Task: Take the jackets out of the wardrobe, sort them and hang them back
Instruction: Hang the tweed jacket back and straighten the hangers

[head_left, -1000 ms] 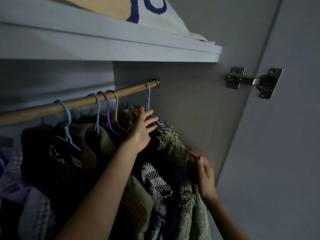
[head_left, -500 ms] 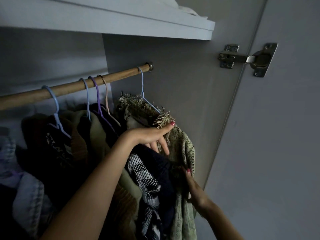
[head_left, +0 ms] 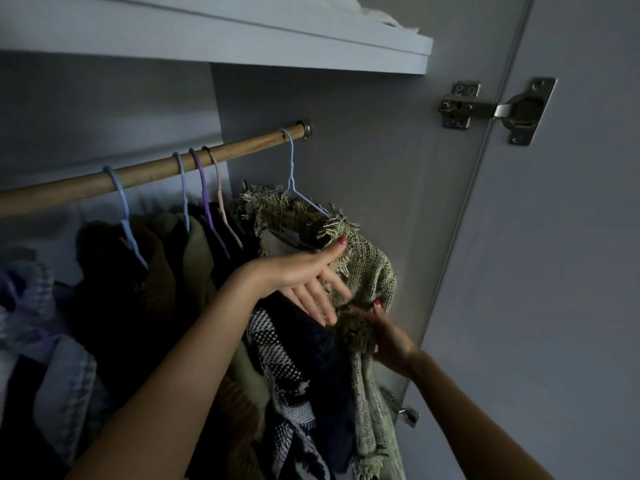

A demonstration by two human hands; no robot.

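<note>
A green knitted jacket with a fringed collar (head_left: 367,271) hangs on a light blue hanger (head_left: 292,178) at the right end of the wooden rail (head_left: 152,171). My left hand (head_left: 304,275) lies palm up against its front below the collar, fingers straight, thumb touching the fringe. My right hand (head_left: 384,327) is lower, its fingers curled into a fold of the green knit. Beside it hang a dark blue and white patterned jacket (head_left: 287,368), then several dark, olive and brown jackets (head_left: 166,271) on blue, purple and pink hangers.
A white shelf (head_left: 242,43) runs above the rail with pale fabric on it. The wardrobe side wall (head_left: 381,150) stands just right of the green jacket. The open door (head_left: 571,271) with a metal hinge (head_left: 498,109) is at the right. A pale denim garment (head_left: 65,382) hangs far left.
My left hand came down from the hanger hook to the green jacket's collar and turned palm up. My right hand shifted left into the knit fold. The view tilted down.
</note>
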